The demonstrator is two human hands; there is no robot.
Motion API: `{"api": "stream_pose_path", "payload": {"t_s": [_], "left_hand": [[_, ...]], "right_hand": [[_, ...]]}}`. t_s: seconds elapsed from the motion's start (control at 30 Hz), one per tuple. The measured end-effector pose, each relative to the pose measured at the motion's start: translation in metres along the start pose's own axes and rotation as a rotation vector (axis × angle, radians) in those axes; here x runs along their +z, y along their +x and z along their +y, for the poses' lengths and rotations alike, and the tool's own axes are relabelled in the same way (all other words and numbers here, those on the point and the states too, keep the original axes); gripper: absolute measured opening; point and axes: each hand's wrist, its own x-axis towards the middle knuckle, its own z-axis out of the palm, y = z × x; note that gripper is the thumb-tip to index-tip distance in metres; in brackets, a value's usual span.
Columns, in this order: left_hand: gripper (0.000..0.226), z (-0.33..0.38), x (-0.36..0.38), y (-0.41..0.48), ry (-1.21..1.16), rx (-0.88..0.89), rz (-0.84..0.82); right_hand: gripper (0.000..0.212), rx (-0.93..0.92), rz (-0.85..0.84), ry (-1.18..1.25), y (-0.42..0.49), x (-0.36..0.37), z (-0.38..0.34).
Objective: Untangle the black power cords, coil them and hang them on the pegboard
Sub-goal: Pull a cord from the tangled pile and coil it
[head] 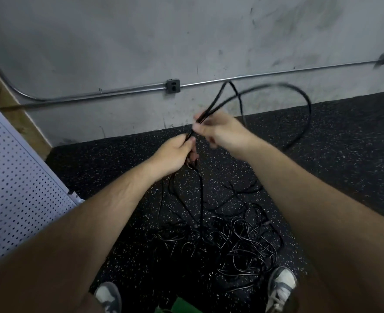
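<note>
Both hands hold one black power cord (299,93) in front of me. My left hand (175,154) grips bunched strands of it, and from that fist a length hangs down to the floor. My right hand (222,132), blurred by motion, grips the same strands just above the left. A large loop of the cord arcs up and to the right of the hands. A tangled pile of black cords (236,240) lies on the floor between my feet. The white pegboard (17,177) leans at the left.
A grey wall stands ahead, with a metal conduit (118,91) and an outlet box (173,86) low on it. The floor is black speckled rubber (344,143). My two shoes (281,288) are at the bottom edge. A wooden frame (28,125) sits behind the pegboard.
</note>
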Motion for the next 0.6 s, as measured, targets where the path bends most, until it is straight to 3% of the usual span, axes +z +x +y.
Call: {"api": "stream_pose_path", "payload": {"t_s": [0.07,0.17,0.33,0.6], "left_hand": [[0.029,0.007,-0.002,0.002,-0.038,0.067,0.012],[0.027,0.011,-0.002,0.001,-0.089,0.115,-0.019],[0.022,-0.002,-0.01,0.0,-0.05,0.079,-0.093],[0.027,0.011,-0.019,0.006,-0.078,0.089,0.163]], "right_hand": [[0.019,0.029,-0.023,0.031,-0.002,0.007,0.01],[0.02,0.002,0.051,0.246,0.001,0.011,0.006],[0.024,-0.041,0.216,0.184,0.005,0.005,-0.007],[0.018,-0.064,0.3,0.199,0.003,-0.001,-0.011]]}}
